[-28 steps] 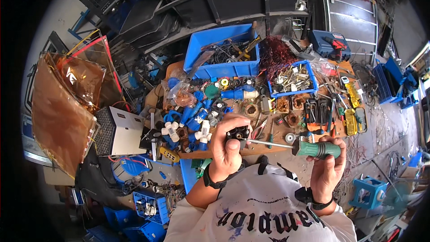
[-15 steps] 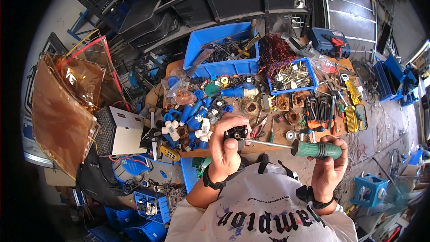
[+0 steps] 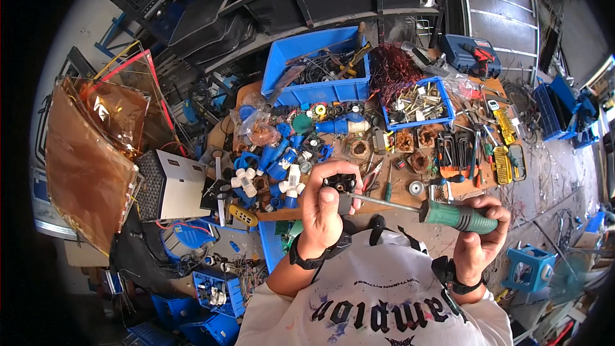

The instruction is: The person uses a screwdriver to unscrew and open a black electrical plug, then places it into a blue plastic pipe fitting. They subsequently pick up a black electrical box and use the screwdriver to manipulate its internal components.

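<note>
A small black part (image 3: 339, 183) with a round recess is gripped in my left hand (image 3: 324, 208), its fingers wrapped round it and the thumb along its near side. My right hand (image 3: 480, 234) is closed on the green handle of a screwdriver (image 3: 458, 216). The metal shaft runs leftward, and its tip is at the black part; whether it sits in a screw is too small to tell. Both hands are raised in front of the table's near edge. Behind them on the tabletop lies another screwdriver with a green handle (image 3: 388, 191), close to pliers (image 3: 371, 178).
Blue and white plastic connectors (image 3: 293, 182) crowd the left of the wooden table (image 3: 403, 202). A large blue bin (image 3: 320, 95) of cables and a blue tray (image 3: 419, 123) of metal bolts stand behind. Hex keys (image 3: 456, 150) and a yellow bit case (image 3: 502, 165) lie right.
My right hand and the screwdriver handle have shifted slightly right and down, tilting the shaft a little more. My left hand still holds the black part in almost the same place.
</note>
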### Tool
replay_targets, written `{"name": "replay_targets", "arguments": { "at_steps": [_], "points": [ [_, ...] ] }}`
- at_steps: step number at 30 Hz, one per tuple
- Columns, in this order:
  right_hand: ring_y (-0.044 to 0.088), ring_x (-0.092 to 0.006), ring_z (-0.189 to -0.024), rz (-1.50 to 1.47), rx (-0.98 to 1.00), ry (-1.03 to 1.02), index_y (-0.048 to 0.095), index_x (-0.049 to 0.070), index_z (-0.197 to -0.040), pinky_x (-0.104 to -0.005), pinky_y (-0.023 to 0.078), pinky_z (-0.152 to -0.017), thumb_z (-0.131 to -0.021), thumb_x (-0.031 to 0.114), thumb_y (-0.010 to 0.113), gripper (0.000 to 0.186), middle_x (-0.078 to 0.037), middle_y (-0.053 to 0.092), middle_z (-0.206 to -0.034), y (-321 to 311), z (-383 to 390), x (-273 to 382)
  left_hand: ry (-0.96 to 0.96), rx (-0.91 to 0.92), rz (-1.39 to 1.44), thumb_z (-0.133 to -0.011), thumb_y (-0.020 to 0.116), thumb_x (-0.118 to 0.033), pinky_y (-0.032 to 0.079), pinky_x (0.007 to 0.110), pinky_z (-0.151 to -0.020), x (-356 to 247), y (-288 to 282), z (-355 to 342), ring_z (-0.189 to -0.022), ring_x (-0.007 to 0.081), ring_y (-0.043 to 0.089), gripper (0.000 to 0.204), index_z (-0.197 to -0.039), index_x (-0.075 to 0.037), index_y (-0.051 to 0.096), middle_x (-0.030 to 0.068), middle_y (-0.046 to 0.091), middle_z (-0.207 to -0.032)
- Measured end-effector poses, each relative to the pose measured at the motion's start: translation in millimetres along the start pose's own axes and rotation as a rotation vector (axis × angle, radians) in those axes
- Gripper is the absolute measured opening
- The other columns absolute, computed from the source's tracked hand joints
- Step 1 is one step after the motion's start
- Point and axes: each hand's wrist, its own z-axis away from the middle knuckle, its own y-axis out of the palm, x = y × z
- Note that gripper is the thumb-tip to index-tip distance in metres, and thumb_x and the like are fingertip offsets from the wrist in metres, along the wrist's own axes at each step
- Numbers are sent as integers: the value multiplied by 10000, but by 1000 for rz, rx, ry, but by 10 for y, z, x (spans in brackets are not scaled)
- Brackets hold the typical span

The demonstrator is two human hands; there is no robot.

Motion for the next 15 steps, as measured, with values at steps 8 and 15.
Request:
{"name": "replay_targets", "arguments": {
  "at_steps": [8, 15],
  "points": [
    [562, -295, -1007, 51, 82, -79, 427, 71, -1035, -412, 501, -871, -761, 201, 800, 481, -144, 504, -1093, -22, 29, 30, -76, 3, -1, -984, 375, -507, 434, 225, -474, -62, -18, 72, -579, 126, 525, 525, -1127, -11, 470, 132, 555, -862],
    [567, -273, -964, 91, 61, -102, 430, 69, -1047, -376, 496, -846, -783, 245, 781, 473, -156, 504, -1089, -7, 64, 74, -87, 16, -22, -982, 377, -513, 429, 217, -478, -78, -10, 120, -591, 118, 532, 527, -1131, -16, 472, 117, 559, -855]
  ]
}}
